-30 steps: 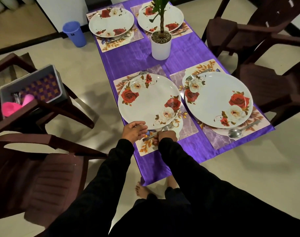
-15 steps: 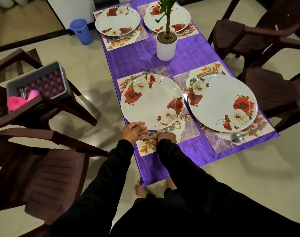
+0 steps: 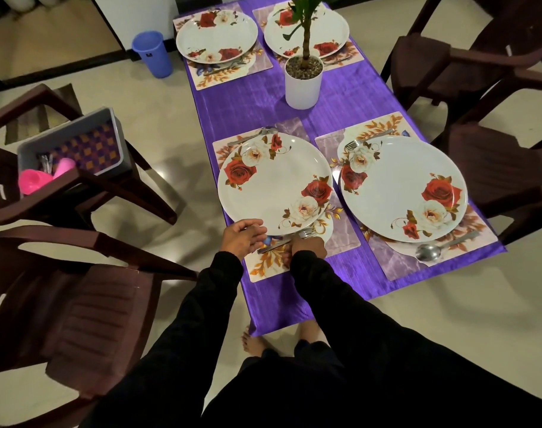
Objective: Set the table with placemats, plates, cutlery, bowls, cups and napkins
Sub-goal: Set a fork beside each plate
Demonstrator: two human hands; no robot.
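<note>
Both hands work at the near edge of the round white rose-printed plate [image 3: 274, 183] on its leaf-patterned placemat [image 3: 265, 264]. The right hand [image 3: 308, 245] curls its fingers onto a steel fork [image 3: 289, 240] lying just below the plate; the left hand [image 3: 243, 236] hovers beside it, fingers loosely spread.
</note>
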